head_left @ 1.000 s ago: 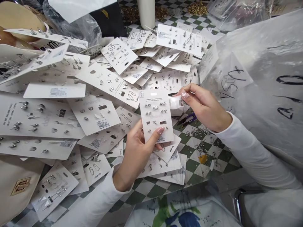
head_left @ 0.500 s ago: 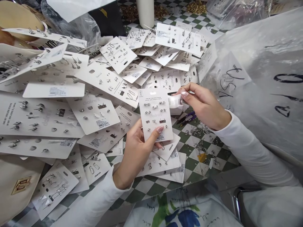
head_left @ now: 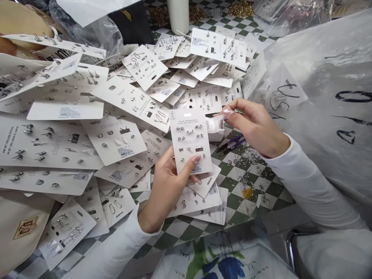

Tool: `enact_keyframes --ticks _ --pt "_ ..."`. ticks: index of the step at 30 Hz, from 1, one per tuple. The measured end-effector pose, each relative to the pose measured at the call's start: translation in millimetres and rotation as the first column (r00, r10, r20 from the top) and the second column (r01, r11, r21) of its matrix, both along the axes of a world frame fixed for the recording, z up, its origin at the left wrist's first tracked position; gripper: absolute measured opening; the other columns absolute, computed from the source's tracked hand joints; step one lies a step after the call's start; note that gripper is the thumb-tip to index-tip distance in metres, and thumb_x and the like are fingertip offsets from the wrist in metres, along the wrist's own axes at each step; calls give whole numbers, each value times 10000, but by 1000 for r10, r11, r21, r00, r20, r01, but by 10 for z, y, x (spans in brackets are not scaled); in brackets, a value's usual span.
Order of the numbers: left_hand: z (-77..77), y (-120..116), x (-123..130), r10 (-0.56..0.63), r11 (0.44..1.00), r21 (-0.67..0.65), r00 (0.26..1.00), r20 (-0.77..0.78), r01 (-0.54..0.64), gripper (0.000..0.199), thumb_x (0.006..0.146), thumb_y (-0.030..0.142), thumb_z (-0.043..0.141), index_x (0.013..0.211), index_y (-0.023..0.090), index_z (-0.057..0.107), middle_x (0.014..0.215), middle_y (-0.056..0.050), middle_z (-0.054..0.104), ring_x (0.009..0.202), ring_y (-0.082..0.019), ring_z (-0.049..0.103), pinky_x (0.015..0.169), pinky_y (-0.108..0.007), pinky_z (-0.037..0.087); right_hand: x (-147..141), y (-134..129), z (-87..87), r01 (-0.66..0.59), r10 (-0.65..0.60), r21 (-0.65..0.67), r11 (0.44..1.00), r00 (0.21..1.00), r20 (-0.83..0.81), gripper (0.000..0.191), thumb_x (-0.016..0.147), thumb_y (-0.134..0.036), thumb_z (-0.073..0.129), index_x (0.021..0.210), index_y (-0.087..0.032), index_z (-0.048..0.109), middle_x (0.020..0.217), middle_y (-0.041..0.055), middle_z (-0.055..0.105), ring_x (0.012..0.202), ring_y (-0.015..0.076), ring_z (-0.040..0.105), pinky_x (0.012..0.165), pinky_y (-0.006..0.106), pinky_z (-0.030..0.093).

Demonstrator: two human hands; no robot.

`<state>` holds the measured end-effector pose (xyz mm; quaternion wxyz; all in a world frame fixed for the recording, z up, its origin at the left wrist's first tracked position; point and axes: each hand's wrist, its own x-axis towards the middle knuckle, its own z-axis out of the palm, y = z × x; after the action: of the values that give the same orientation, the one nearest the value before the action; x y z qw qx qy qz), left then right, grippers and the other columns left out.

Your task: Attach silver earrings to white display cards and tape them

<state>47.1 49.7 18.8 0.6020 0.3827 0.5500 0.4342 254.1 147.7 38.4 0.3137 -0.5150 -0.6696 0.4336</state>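
We hold one white earring card (head_left: 188, 131) upright in our left hand (head_left: 167, 186), fingers curled behind it and the thumb across its lower face; its studs all look in place. Our right hand (head_left: 255, 128) is pinched at thumb and forefinger just beside the card's top corner, and we cannot tell whether anything tiny sits in that pinch. A small white plastic piece (head_left: 215, 128) sits just behind the card's right edge. Many more cards (head_left: 116, 141) still lie heaped across the checked tabletop (head_left: 180, 232), with loose metal earrings (head_left: 247, 157) and purple-handled snips (head_left: 232, 142) to the right. Compared with half a second ago, our right hand has lifted off the white piece and drawn rightward; the left hand and card have barely shifted.
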Motion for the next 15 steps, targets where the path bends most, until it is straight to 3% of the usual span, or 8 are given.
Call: enact_keyframes --ticks 5,10,12,15 --pt "-4 -1 -4 -10 1000 5 1000 6 10 424 866 386 817 1213 199 659 1215 -82 741 531 -94 655 474 -213 630 -6 -50 -10 -13 -78 295 955 952 296 144 1014 -193 543 871 -215 535 918 67 620 861 220 590 799 394 490" --pt "-17 -12 -5 -27 998 59 999 -33 29 396 885 382 797 1234 244 670 1141 -49 747 688 -151 708 464 -207 614 21 -49 -105 -125 -169 423 897 789 591 144 1031 -300 566 915 -218 546 945 103 612 807 240 573 663 373 448" --pt "-25 -23 -6 -76 990 113 991 -109 88 358 922 389 756 1246 264 669 1147 -39 737 740 -160 718 488 -207 611 17 -68 -79 -109 -238 478 872 759 607 125 1025 -304 583 950 -205 574 955 117 630 807 258 599 646 385 467" --pt "-41 -31 1 -158 948 204 918 -364 244 407 962 403 707 1339 287 607 1196 -45 709 943 -216 725 679 -287 661 5 -167 41 -10 -310 580 815 838 449 82 1055 -266 537 1043 -204 588 1020 120 656 906 278 647 728 432 535"
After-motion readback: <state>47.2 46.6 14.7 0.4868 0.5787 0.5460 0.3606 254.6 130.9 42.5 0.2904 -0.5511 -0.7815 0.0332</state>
